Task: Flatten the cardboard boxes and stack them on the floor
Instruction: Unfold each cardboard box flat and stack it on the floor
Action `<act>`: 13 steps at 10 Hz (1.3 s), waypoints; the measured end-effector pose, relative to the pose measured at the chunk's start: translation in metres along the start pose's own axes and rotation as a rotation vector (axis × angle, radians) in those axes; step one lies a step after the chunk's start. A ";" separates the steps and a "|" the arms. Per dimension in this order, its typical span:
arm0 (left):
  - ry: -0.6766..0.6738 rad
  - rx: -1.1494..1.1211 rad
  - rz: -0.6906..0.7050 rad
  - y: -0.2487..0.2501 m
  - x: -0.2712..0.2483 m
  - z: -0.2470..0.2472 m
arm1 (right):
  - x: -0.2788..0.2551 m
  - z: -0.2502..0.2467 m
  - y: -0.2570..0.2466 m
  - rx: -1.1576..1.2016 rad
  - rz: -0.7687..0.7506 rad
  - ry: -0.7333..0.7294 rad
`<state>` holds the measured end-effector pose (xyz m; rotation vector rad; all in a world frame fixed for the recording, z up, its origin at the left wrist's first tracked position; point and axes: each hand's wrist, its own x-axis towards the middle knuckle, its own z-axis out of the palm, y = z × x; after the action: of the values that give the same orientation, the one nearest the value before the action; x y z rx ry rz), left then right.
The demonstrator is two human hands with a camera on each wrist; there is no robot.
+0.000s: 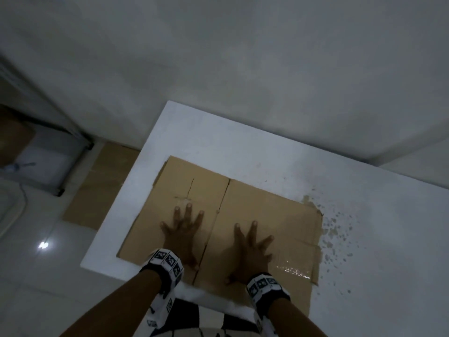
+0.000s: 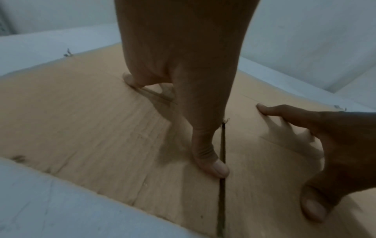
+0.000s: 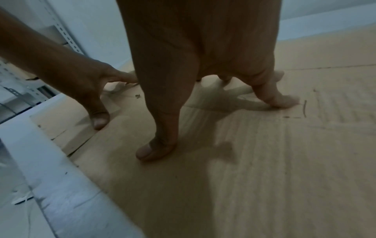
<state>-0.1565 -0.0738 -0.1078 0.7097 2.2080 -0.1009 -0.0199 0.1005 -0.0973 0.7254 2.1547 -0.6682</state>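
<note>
Far to the left of the left hand, on the tiled floor (image 1: 36, 276), a metal shelf (image 1: 48, 164) stood against the wall, and a brown box (image 1: 14, 139) sat on it; what it held could not be seen. Nearer, still left of that hand and below the table edge, a flat sheet of cardboard (image 1: 97, 186) lay on the floor.

The flattened box (image 1: 279, 215) lay on the white table (image 1: 243, 147), under both hands. The left hand (image 1: 182, 234) rested on its left panel with fingers spread and straight, palm down, gripping nothing; in the left wrist view its thumb (image 2: 211, 162) sat just beside the dark seam (image 2: 222, 201) between the two panels. Right of that seam, the right hand (image 1: 250, 251) pressed the right panel the same way, fingers splayed and flat.

The cardboard was plain brown, ribbed, creased across the panels, with a short slit ahead of the left fingers. A strip of shiny clear tape (image 1: 294, 268) lay just right of the right hand, and the far right corner was torn. Its long axis ran left to right across both hands; the seam ran away from the person.

Further right, brown specks (image 1: 340, 229) dotted the table.
</note>
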 end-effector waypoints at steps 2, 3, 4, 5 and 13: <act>0.042 -0.104 -0.095 0.018 -0.022 0.000 | 0.021 -0.030 0.023 -0.097 -0.138 0.094; 0.088 -0.305 -0.133 0.030 -0.037 0.023 | 0.045 -0.059 0.026 -0.194 -0.158 0.167; 0.181 -0.644 -0.227 0.053 -0.049 0.044 | 0.071 -0.090 0.016 -0.225 -0.155 0.167; 0.353 -1.123 -0.691 0.079 -0.051 0.050 | 0.087 -0.109 0.003 -0.278 -0.148 0.158; 0.303 -2.158 -0.023 0.072 -0.069 0.093 | 0.065 -0.150 0.045 0.120 -0.287 0.240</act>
<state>-0.0207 -0.0723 -0.1103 -0.5861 1.2873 2.0423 -0.0986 0.2487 -0.0713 0.5869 2.4849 -0.9049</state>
